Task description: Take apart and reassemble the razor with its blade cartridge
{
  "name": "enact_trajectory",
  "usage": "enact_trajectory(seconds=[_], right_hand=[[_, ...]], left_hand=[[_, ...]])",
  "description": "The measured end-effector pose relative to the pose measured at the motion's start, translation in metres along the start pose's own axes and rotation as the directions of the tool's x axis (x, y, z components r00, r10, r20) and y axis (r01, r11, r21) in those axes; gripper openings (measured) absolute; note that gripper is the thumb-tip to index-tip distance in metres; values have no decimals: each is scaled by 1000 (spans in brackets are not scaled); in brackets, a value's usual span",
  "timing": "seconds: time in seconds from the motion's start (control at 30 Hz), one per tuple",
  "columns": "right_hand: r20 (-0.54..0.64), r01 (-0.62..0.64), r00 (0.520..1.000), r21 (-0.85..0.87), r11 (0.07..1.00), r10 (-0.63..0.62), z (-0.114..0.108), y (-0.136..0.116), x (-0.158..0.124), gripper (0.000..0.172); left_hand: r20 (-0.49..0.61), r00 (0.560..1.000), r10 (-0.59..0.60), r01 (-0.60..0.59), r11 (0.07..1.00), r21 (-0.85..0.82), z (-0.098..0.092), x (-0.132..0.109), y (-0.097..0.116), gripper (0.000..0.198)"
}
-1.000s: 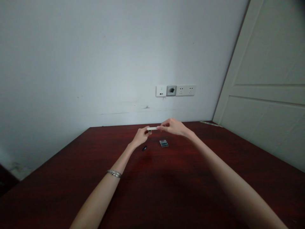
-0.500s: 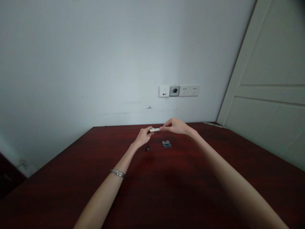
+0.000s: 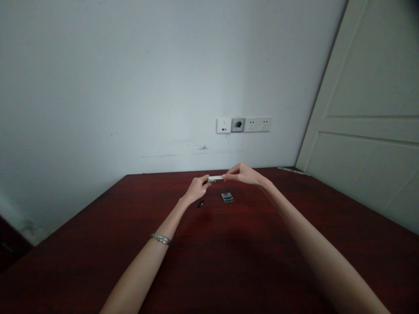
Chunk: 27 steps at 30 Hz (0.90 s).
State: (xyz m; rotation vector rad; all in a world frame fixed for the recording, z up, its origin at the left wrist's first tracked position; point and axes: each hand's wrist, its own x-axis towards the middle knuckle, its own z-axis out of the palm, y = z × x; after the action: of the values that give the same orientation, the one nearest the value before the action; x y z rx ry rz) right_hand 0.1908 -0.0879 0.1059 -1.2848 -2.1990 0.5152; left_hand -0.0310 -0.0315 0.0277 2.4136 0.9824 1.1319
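A dark red-brown desk (image 3: 248, 270) with a glossy grain filled the lower view, its far edge against a pale, scuffed wall (image 3: 163, 87). On that wall sat a row of plates: a white outlet plate (image 3: 223, 126), a grey-framed plate (image 3: 238, 125) with something black on it, and white sockets (image 3: 258, 124). A pale panelled board (image 3: 369, 131) slanted up at the right, with a thin strip (image 3: 293, 171) lying near its foot. On the desk, a small clear case (image 3: 227, 197) lay to the right of a small black object (image 3: 200, 203), the two apart. Above them, the slim white object (image 3: 215, 178) was held between both hands: the left hand (image 3: 196, 188) had thumb and fingers closed on one end, and the right hand (image 3: 242, 173) pinched the other. Half a second earlier the white object had tilted slightly; now it was nearly level, with a mottled edge showing beneath. The case and black object had stayed put.
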Motion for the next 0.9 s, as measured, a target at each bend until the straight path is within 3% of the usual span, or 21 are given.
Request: enact_trajectory(seconds=[0.27, 0.53, 0.73, 0.9], right_hand=[[-14, -49, 999, -19, 999, 49, -10, 20, -2, 46], [-15, 8, 1000, 2, 1000, -8, 3, 1, -4, 50], [-127, -61, 990, 34, 998, 65, -1, 29, -5, 52], [-222, -64, 966, 296, 953, 134, 16, 28, -8, 49]], left_hand=[[-19, 1000, 3, -5, 990, -140, 2, 3, -6, 8], [4, 1000, -15, 16, 991, -131, 3, 2, -3, 8], [77, 995, -66, 91, 919, -385, 6, 5, -7, 11], [150, 980, -131, 190, 841, -506, 9, 4, -4, 17]])
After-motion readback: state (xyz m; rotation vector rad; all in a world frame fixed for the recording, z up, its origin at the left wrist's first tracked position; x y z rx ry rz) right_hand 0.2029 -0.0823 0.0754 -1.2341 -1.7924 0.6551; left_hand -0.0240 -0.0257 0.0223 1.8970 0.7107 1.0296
